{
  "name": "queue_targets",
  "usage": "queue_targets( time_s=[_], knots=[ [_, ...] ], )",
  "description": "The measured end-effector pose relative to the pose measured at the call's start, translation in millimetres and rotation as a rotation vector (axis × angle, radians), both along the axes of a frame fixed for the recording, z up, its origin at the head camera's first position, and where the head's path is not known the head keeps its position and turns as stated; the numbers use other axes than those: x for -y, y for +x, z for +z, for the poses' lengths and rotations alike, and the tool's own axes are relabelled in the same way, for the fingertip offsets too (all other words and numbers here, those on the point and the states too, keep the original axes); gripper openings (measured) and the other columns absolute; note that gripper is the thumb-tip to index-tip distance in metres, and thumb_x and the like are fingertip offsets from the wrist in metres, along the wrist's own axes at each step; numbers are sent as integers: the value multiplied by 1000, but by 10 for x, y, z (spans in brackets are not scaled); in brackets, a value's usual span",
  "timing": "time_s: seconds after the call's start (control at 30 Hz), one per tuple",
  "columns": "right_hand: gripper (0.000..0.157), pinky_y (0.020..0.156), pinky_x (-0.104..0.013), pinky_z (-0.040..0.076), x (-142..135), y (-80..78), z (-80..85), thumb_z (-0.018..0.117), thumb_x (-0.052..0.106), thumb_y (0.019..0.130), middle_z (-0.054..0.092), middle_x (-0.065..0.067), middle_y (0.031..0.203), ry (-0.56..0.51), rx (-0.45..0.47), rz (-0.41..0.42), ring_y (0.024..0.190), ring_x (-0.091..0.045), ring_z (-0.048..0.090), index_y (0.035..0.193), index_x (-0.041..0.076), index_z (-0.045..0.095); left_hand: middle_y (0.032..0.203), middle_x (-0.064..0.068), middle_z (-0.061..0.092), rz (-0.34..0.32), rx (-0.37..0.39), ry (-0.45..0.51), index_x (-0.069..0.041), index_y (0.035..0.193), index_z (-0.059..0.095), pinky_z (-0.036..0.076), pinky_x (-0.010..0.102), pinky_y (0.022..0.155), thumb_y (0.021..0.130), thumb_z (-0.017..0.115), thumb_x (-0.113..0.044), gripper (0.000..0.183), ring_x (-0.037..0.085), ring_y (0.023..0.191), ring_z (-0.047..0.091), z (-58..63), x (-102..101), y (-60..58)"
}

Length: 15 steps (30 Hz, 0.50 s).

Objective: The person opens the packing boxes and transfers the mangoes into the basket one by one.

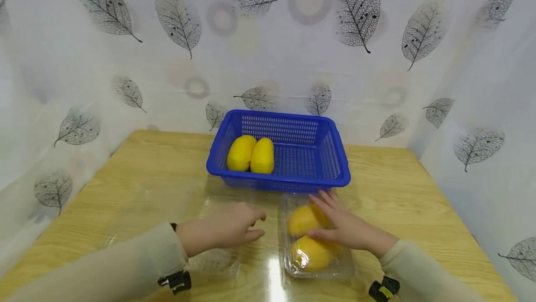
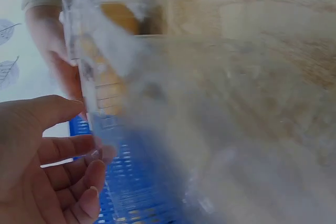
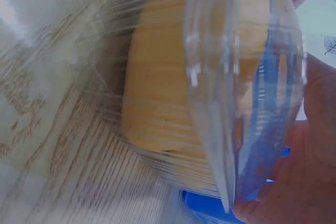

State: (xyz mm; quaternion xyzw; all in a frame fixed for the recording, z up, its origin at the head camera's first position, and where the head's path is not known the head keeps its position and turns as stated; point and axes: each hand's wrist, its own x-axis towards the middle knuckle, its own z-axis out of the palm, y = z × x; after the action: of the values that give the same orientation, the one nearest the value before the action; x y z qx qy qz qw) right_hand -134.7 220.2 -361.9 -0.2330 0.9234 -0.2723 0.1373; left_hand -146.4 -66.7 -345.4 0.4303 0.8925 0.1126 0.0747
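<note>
A clear plastic clamshell box (image 1: 289, 271) with two yellow mango-like fruits (image 1: 311, 253) inside sits at the right of the table. My right hand (image 1: 345, 225) rests on its top, fingers spread. The right wrist view shows one fruit (image 3: 157, 77) through the ribbed plastic, with that hand (image 3: 294, 182) along the lid side. My left hand (image 1: 226, 230) hovers over a second clear plastic box (image 1: 217, 262), fingers loosely bent and thumb apart. In the left wrist view the left hand (image 2: 52, 166) has nothing visible gripped; blurred clear plastic lies beyond its fingertips.
Behind the boxes stands a blue perforated basket (image 1: 284, 183) with two yellow fruits (image 1: 262, 155) at its left end. A transparent lid or tray (image 1: 146, 213) lies at the left of the wooden table (image 1: 389, 190). A leaf-patterned curtain (image 1: 272, 60) encloses the table.
</note>
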Motion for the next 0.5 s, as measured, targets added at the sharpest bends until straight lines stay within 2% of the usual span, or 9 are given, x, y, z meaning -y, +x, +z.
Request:
queue_targets(
  time_s=[0.27, 0.5],
  knots=[
    [84, 102, -65, 10, 30, 5, -9, 61, 49, 85, 10, -30, 149, -8, -29, 0, 135, -48, -1, 144, -1, 29, 91, 3, 65, 38, -30, 0, -6, 109, 65, 51, 26, 65, 90, 60, -33, 33, 10, 76, 60, 96, 54, 7],
    [82, 102, -65, 12, 45, 16, -15, 62, 49, 85, 12, -31, 148, -5, -50, -21, 135, -49, 2, 143, 0, 32, 93, 2, 65, 49, -41, 21, -8, 109, 65, 51, 25, 66, 91, 59, -33, 32, 10, 77, 60, 164, 94, 63]
  ],
)
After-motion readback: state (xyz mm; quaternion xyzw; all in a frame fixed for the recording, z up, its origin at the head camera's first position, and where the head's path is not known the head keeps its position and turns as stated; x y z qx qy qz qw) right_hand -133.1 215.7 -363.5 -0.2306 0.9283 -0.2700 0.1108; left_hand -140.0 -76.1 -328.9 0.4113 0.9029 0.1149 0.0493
